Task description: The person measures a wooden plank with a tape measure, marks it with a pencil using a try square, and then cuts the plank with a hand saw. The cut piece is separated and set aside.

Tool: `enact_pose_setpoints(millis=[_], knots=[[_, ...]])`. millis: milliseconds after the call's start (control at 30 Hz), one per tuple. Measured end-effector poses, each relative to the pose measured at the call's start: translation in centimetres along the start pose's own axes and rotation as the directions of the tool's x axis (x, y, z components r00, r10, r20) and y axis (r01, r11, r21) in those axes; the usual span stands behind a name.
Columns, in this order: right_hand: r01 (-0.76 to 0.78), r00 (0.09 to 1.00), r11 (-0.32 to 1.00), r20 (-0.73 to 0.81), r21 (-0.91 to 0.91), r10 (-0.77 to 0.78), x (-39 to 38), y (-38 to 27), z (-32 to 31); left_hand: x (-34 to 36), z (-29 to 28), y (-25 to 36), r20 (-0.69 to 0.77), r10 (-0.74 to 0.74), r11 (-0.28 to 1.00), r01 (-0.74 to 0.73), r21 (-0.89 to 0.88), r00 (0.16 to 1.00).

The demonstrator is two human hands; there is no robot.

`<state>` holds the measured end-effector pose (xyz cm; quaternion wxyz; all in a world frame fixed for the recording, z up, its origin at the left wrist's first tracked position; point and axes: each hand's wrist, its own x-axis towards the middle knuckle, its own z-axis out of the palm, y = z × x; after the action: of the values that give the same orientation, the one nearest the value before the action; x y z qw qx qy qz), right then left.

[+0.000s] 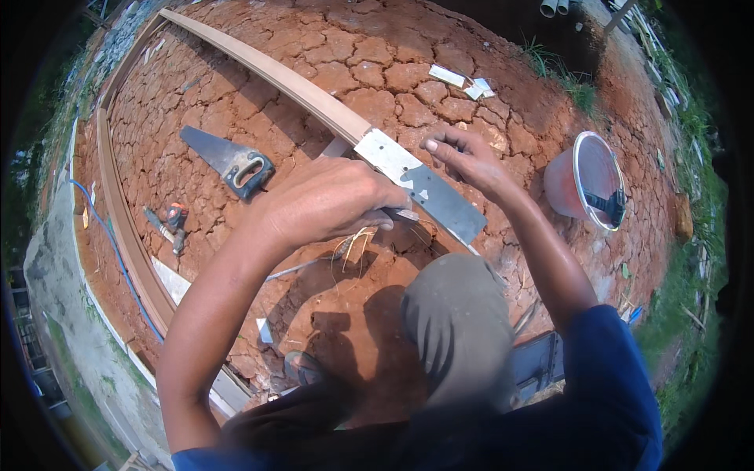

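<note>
My left hand (334, 196) is closed on a small, narrow, dark flat piece (402, 213) whose end sticks out past the fingers; its kind is unclear. Right beyond it lies a flat dark grey plate (449, 206), with a whitish, patchy section (383, 155) between it and the end of a long wooden beam (275, 71). My right hand (469, 162) is above the ground on the plate's far right side, apart from it, with fingers curled and thumb drawn in. Whether anything sits in that pinch is hidden. Pale straw-like strands (359, 245) show below my left hand.
A handsaw (224, 161) and a hammer-like tool (169, 226) lie on cracked red soil at left. Another wooden beam (126, 204) runs along the left, beside a blue hose (118, 255). A tilted bucket (585, 180) is at right. My bent knee (459, 314) is close to the plate.
</note>
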<state>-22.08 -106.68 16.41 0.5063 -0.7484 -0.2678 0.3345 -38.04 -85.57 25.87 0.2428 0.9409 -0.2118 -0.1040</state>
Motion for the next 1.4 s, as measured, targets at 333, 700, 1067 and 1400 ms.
enact_pose_setpoints(millis=[333,700,1067,1400], knots=[[-0.062,0.827,0.996,-0.557,0.058,0.083,-12.8,8.1,-0.5,8.5,4.6,-3.6,-0.006,0.353,0.933,-0.351,0.082,0.936],[-0.028,0.767,0.990,-0.638,-0.139,-0.068,-20.1,6.7,3.6,7.2,1.7,-7.8,-0.081,0.092,0.638,-0.121,-0.760,0.992],[-0.181,0.822,0.963,-0.569,-0.202,0.035,-18.8,-12.1,3.4,5.2,17.2,-2.3,-0.045,-0.820,-0.302,-0.498,-0.813,0.571],[0.146,0.955,0.989,-0.260,-0.012,-0.145,-8.0,-4.4,6.4,7.9,31.1,-1.5,0.203,-0.937,-0.311,-0.418,-0.853,0.284]])
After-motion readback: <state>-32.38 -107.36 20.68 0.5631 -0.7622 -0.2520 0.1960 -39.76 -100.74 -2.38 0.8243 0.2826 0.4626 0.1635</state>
